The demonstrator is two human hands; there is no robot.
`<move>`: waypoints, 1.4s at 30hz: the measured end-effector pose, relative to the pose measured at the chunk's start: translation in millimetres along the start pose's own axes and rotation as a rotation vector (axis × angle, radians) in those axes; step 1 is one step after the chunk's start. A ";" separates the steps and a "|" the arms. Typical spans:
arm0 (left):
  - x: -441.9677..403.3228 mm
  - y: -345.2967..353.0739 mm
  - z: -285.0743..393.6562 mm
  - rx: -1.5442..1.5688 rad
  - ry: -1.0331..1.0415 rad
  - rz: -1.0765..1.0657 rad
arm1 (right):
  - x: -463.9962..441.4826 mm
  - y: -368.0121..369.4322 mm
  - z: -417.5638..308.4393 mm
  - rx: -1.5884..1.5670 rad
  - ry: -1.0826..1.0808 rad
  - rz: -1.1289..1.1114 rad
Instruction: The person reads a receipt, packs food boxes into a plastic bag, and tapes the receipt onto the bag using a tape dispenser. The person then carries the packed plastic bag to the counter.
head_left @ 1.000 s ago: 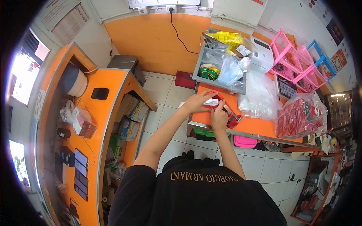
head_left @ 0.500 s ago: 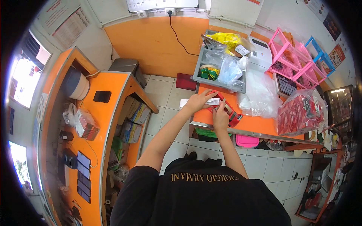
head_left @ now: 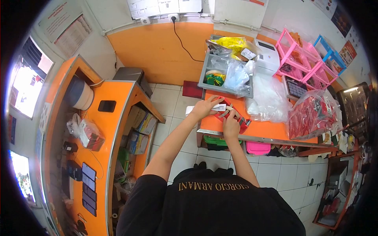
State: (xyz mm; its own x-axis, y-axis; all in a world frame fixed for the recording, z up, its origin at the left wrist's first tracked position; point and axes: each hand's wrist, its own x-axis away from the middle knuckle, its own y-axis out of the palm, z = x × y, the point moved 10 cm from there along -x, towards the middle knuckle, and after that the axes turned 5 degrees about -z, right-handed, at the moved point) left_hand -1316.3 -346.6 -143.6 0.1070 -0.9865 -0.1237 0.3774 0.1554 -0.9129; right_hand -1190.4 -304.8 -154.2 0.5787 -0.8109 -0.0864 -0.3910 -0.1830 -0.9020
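At twelve o'clock from the torso, a white slip (head_left: pixel 221 107) is pinched in the left hand's (head_left: pixel 202 109) barely parted fingers over the worktop (head_left: pixel 267 128). By the red tape dispenser (head_left: pixel 243 126), the right hand's (head_left: pixel 231 126) fingers are curled, grip unclear; the slip is best held flat.

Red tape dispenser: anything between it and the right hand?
Nothing visible between the right hand and the red tape dispenser; its fingers are at the dispenser. The white item sits by the left hand, seemingly out of the way.
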 end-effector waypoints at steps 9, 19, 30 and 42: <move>1.0 -4.1 3.9 -0.011 0.044 0.046 | 6.9 -12.8 17.3 0.097 0.001 0.004; 21.2 -42.5 10.9 0.183 -0.002 0.247 | 35.1 -102.7 28.1 -0.102 -0.148 0.223; 121.6 36.4 35.0 1.722 -0.502 0.497 | 69.0 -38.2 19.0 -0.859 -0.272 -0.457; 47.5 37.8 92.3 1.409 -0.517 0.370 | 86.7 -39.9 82.3 -1.046 -0.037 -0.544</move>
State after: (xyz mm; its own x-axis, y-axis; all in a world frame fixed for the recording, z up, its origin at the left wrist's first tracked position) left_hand -1212.0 -382.9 -148.1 0.5706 -0.8049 0.1627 0.7597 0.5926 0.2676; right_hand -1065.8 -322.1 -160.5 0.8640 -0.4724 0.1744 -0.4731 -0.8801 -0.0400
